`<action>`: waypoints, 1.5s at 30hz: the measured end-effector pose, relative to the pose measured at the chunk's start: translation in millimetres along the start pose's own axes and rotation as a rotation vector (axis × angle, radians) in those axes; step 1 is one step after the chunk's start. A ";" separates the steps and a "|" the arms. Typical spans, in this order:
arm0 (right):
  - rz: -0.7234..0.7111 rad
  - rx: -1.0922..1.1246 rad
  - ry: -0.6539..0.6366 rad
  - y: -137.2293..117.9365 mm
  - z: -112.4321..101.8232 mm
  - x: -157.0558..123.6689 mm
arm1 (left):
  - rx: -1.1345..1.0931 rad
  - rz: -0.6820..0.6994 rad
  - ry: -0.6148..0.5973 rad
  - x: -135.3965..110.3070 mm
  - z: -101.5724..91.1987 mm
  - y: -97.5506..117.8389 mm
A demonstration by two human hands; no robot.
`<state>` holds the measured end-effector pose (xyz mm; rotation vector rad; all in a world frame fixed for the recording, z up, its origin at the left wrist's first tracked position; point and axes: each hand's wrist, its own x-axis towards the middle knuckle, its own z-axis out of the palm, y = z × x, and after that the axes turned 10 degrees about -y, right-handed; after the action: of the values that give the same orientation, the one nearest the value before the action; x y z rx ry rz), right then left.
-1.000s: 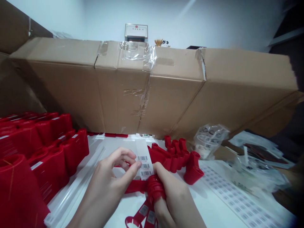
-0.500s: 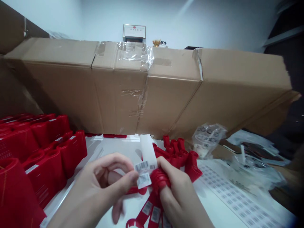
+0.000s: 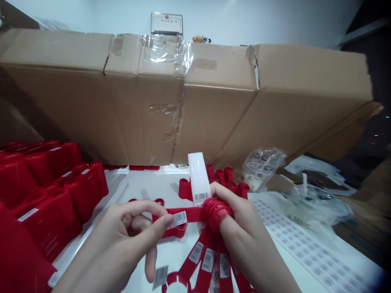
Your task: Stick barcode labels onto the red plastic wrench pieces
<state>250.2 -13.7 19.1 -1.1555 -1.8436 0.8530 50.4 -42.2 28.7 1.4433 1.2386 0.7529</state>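
Observation:
My left hand [image 3: 128, 236] pinches a barcode sticker [image 3: 179, 218] onto a red strap [image 3: 189, 215] that stretches flat between both hands. My right hand [image 3: 241, 232] has several red strap loops [image 3: 215, 209] wound round its index finger and also grips a white sticker backing strip [image 3: 199, 178], which stands upright with a barcode left at its foot. More labelled red straps [image 3: 207, 260] hang down from the right hand toward the white table [image 3: 146, 187]. A loose barcode label [image 3: 160, 276] lies below my left fingers.
A long taped cardboard box [image 3: 189, 97] walls off the back. Stacks of red folded items [image 3: 45, 179] fill the left. Red loops [image 3: 226, 179] lie behind my hands, a clear plastic bag [image 3: 262, 167] sits to the right, and a sheet of barcode labels [image 3: 305, 252] covers the right table.
My left hand peeled a barcode sticker off the white strip and pressed it onto the red strap. The strip now stands higher in my right hand; the view has dropped slightly.

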 end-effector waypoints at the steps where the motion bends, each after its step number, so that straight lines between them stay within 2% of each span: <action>1: 0.001 0.007 -0.002 -0.6 0.9 0.3 | 0.007 -0.002 0.000 -0.2 0.1 0.5; 21: -0.028 0.051 -0.036 -4.8 -0.8 -8.3 | 0.121 0.001 0.016 1.1 2.2 2.4; 25: -0.053 0.068 -0.034 -4.6 1.5 -10.1 | 0.118 0.011 0.045 6.3 4.6 -3.5; 28: -0.039 0.063 -0.037 -3.1 4.3 -9.7 | 0.133 0.079 0.083 16.3 6.7 -12.7; 31: -0.015 0.032 -0.008 0.6 4.1 -5.8 | 0.136 0.172 0.158 22.8 5.8 -18.7; 34: 0.009 0.015 0.041 4.8 0.1 -0.1 | 0.090 0.247 0.299 17.8 2.6 -17.2; 37: -0.008 0.042 0.035 7.2 -2.7 3.9 | 0.060 0.391 0.602 8.2 3.4 -14.6; 39: -0.032 0.062 0.043 7.5 -1.1 4.4 | 0.195 0.533 0.832 6.7 8.4 -16.5; 40: -0.044 0.069 0.052 7.3 1.0 3.9 | 0.309 0.617 0.908 8.2 12.0 -18.8; 41: -0.057 0.075 0.062 7.1 3.7 3.0 | 0.425 0.703 0.948 10.8 16.0 -21.7; 43: -0.093 0.089 0.063 6.7 9.9 0.2 | 0.588 0.853 0.917 18.1 23.2 -28.3; 45: -0.141 0.102 0.052 6.7 14.8 -2.6 | 0.624 0.851 0.808 24.7 26.6 -34.7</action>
<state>240.7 -15.6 5.9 -0.9633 -1.7951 0.8189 71.2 -29.5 -15.1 2.3592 1.5107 1.7550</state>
